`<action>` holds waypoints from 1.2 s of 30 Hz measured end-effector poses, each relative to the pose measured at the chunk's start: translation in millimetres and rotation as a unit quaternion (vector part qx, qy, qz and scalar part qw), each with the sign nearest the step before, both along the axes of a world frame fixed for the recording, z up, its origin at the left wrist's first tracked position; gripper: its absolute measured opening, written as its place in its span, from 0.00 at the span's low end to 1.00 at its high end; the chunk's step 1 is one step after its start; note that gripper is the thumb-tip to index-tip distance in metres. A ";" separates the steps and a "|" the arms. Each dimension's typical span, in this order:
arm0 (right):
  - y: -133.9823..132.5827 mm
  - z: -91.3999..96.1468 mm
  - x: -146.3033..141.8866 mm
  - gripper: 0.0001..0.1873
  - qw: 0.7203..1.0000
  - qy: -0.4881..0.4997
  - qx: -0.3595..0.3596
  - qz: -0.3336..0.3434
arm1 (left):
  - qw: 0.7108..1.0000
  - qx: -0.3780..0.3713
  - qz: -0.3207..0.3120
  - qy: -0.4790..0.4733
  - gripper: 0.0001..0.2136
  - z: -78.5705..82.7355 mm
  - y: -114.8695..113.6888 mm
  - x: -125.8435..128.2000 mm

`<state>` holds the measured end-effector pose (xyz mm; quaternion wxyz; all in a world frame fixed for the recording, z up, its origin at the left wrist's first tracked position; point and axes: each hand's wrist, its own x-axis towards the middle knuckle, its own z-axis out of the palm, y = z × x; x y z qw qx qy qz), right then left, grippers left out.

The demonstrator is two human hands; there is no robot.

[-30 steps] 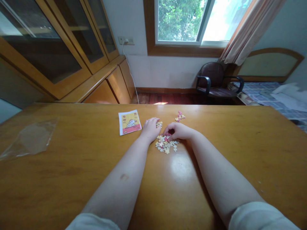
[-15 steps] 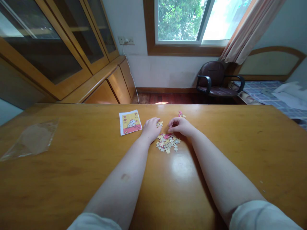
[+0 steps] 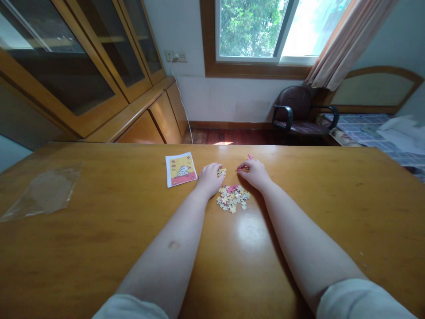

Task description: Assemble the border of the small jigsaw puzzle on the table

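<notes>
A heap of loose yellow, pink and white puzzle pieces (image 3: 232, 197) lies on the wooden table (image 3: 99, 230). My left hand (image 3: 209, 177) rests palm down beside it, its fingers curled over a small yellow cluster of pieces (image 3: 222, 172). My right hand (image 3: 255, 173) sits just beyond the heap, fingers pinched on a small pink puzzle piece (image 3: 241, 168) next to a few pink pieces (image 3: 249, 157). A printed picture card (image 3: 181, 169) with a white cartoon animal lies left of my left hand.
A crumpled clear plastic bag (image 3: 43, 192) lies at the table's left. Wooden cabinets with glass doors (image 3: 83, 66) line the left wall. Beyond the table are a dark office chair (image 3: 299, 113), a window, a curtain and a bed.
My right hand has left the heap and moved up and away toward the pink pieces at the far side. My left hand has stayed in place.
</notes>
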<state>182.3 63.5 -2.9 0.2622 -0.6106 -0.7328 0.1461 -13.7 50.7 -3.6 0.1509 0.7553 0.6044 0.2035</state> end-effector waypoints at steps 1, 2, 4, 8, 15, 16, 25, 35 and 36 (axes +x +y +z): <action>-0.6 0.2 0.1 0.07 1.000 -0.017 0.007 -0.009 | 1.000 -0.001 0.000 0.001 0.19 0.2 -0.1 0.0; -1.2 0.3 0.1 0.08 0.999 -0.030 0.008 -0.017 | 1.000 -0.002 0.001 0.002 0.19 0.5 -0.2 0.0; -2.3 0.3 -0.1 0.09 0.998 -0.045 0.003 -0.032 | 1.000 -0.004 0.003 0.003 0.19 0.8 -0.2 0.0; -2.5 0.0 0.4 0.09 0.996 -0.052 -0.002 -0.066 | 1.000 -0.003 0.005 0.003 0.19 -0.1 0.5 -0.1; -3.1 5.2 1.0 0.08 0.999 0.026 0.002 -0.039 | 1.000 -0.005 0.005 -0.006 0.19 -1.2 0.6 -0.3; -4.0 6.1 0.5 0.08 0.998 0.056 -0.024 0.012 | 1.000 -0.006 0.006 -0.009 0.19 -1.1 0.5 -0.2; -6.5 11.7 13.7 0.24 0.903 0.184 -0.301 0.246 | 1.000 -0.002 0.012 -0.027 0.19 -1.6 0.8 0.3; -5.0 9.7 14.2 0.16 0.890 0.207 -0.317 0.253 | 1.000 0.002 0.011 -0.022 0.18 0.0 0.4 0.6; -5.0 9.7 14.3 0.15 0.888 0.212 -0.322 0.252 | 1.000 0.002 0.012 -0.022 0.18 -0.1 0.5 0.5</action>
